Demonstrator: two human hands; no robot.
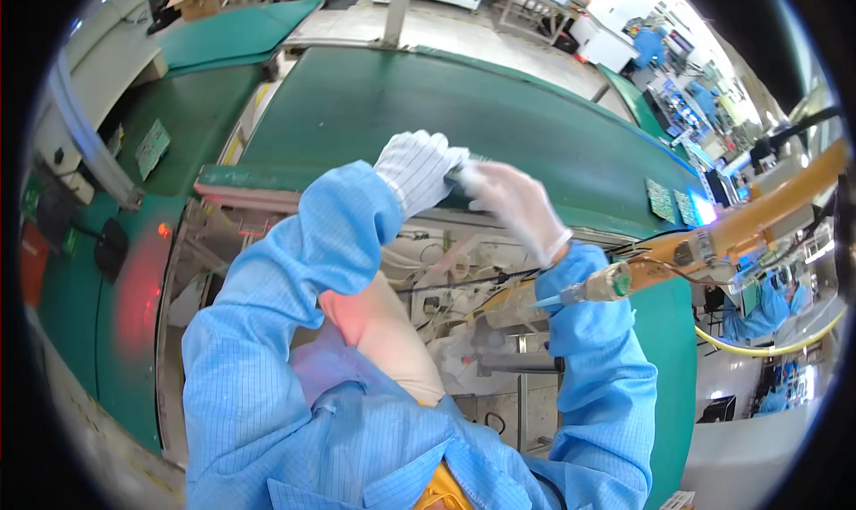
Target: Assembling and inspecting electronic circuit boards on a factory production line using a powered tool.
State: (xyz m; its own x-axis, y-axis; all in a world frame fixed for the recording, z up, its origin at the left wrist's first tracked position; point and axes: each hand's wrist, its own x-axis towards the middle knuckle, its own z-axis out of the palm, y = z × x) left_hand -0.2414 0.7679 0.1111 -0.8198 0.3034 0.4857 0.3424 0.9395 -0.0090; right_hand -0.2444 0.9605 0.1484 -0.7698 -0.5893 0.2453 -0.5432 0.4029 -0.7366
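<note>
The left hand point(414, 173) is curled, the right hand point(519, 209) blurred—whether either pinches, I cannot tell—with what looks like a small pale piece point(458, 160) between them over the green belt point(383, 100), where a loose grip could drop it off the near edge.

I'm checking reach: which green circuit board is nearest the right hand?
Nearest the right hand is the left board of the pair at right; its neighbour lies farther right, by the bright blue light; another board lies far left.
</note>
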